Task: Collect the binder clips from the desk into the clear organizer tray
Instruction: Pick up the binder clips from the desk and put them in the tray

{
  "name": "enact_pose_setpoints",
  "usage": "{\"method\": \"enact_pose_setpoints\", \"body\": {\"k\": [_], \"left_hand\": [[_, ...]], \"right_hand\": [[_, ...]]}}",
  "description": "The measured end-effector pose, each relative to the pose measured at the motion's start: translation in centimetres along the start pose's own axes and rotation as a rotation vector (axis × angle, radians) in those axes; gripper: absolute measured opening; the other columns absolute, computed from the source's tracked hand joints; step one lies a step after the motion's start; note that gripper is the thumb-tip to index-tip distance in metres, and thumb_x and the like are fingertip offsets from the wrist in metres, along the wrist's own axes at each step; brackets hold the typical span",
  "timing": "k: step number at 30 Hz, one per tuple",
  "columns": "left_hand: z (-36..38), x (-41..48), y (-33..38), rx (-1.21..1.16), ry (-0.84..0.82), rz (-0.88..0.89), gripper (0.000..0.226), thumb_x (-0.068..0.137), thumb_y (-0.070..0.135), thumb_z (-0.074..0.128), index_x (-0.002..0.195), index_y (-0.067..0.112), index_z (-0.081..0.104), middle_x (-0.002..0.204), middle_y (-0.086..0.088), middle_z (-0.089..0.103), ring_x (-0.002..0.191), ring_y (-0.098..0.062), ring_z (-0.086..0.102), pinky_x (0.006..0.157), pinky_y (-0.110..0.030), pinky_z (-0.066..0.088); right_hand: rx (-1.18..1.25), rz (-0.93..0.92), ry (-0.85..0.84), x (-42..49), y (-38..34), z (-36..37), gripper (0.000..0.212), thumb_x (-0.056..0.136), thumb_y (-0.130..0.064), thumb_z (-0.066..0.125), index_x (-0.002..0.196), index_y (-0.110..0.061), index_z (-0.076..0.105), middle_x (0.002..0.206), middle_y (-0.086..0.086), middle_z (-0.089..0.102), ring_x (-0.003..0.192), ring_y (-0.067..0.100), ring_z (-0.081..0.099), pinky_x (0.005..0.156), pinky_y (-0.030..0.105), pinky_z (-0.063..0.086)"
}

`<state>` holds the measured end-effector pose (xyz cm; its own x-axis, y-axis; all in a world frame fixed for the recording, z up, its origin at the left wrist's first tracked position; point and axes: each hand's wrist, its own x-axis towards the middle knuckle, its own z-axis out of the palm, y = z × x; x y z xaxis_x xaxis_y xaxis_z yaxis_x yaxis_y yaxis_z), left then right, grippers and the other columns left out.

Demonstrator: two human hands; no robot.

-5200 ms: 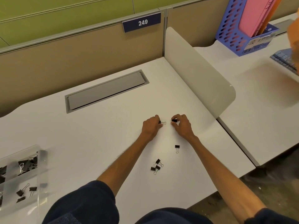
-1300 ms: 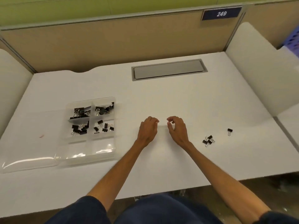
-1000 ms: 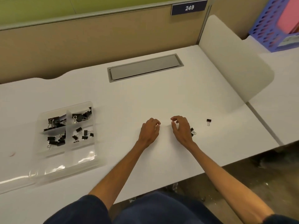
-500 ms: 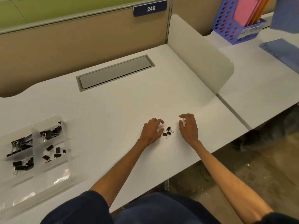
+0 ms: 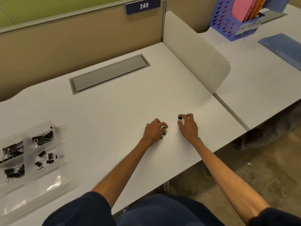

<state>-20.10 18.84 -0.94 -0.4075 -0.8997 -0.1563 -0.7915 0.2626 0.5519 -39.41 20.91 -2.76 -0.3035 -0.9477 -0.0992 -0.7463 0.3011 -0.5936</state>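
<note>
- Desk under both hands.
- Tray well left of the left hand, with stored clips in its compartments.
- Left hand has its fingers curled round a clip bunch on the desk.
- Right hand just beside it, pinching a single clip.

Binder clip pinched, binder clips gripped, clear tray part-filled

Organizer tray at eight o'clock on the tabletop, binder clips in it, cable hatch at twelve o'clock.
</note>
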Motion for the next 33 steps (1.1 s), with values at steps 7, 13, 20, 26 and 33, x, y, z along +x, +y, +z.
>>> {"method": "enact_pose_setpoints", "body": {"k": [7, 13, 20, 26, 33], "left_hand": [[-0.4, -0.1, 0.6, -0.113, 0.000, -0.088, 0.008, 0.085, 0.025, 0.056, 0.084, 0.025, 0.064, 0.090, 0.006, 0.059, 0.065, -0.010, 0.063, 0.067, -0.028, 0.050], [-0.7, 0.3, 0.2, -0.225, -0.003, -0.096, 0.006, 0.085, 0.024, 0.059, 0.080, 0.021, 0.057, 0.076, 0.008, 0.066, 0.070, -0.007, 0.058, 0.062, -0.026, 0.039], [-1.3, 0.5, -1.0, -0.394, 0.117, -0.127, 0.007, 0.081, 0.020, 0.070, 0.084, 0.018, 0.064, 0.081, 0.005, 0.065, 0.072, -0.013, 0.062, 0.068, -0.029, 0.048], [-2.5, -0.3, -2.5, -0.419, 0.208, -0.211, 0.008, 0.083, 0.013, 0.069, 0.090, 0.011, 0.072, 0.088, 0.000, 0.070, 0.080, -0.014, 0.063, 0.075, -0.027, 0.050], [-5.1, -2.9, -5.4, -0.417, 0.342, -0.318, 0.011, 0.086, 0.024, 0.067, 0.092, 0.018, 0.073, 0.090, 0.006, 0.071, 0.080, -0.010, 0.064, 0.073, -0.028, 0.048]], "right_hand": [[0.036, -0.038, 0.036, -0.2, 0.0, 0.4, 0.020, 0.095, -0.019, 0.050, 0.110, -0.022, 0.063, 0.117, 0.001, 0.054, 0.092, 0.020, 0.059, 0.077, 0.033, 0.048], [0.047, -0.042, 0.018, -0.3, -0.2, 0.5, 0.021, 0.095, -0.018, 0.049, 0.110, -0.026, 0.062, 0.116, -0.002, 0.055, 0.094, 0.017, 0.059, 0.073, 0.030, 0.043], [0.134, -0.136, -0.069, -0.3, -1.3, 1.0, 0.025, 0.097, -0.015, 0.049, 0.120, -0.024, 0.055, 0.122, -0.006, 0.053, 0.106, 0.010, 0.056, 0.082, 0.030, 0.043], [0.174, -0.209, -0.138, 0.1, -4.1, 2.5, 0.026, 0.097, -0.013, 0.044, 0.120, -0.020, 0.055, 0.123, -0.004, 0.052, 0.100, 0.010, 0.058, 0.087, 0.032, 0.048], [0.237, -0.373, -0.207, 0.3, -8.4, 4.8, 0.025, 0.096, -0.003, 0.047, 0.114, -0.015, 0.060, 0.116, 0.001, 0.053, 0.089, 0.007, 0.056, 0.072, 0.004, 0.040]]}}
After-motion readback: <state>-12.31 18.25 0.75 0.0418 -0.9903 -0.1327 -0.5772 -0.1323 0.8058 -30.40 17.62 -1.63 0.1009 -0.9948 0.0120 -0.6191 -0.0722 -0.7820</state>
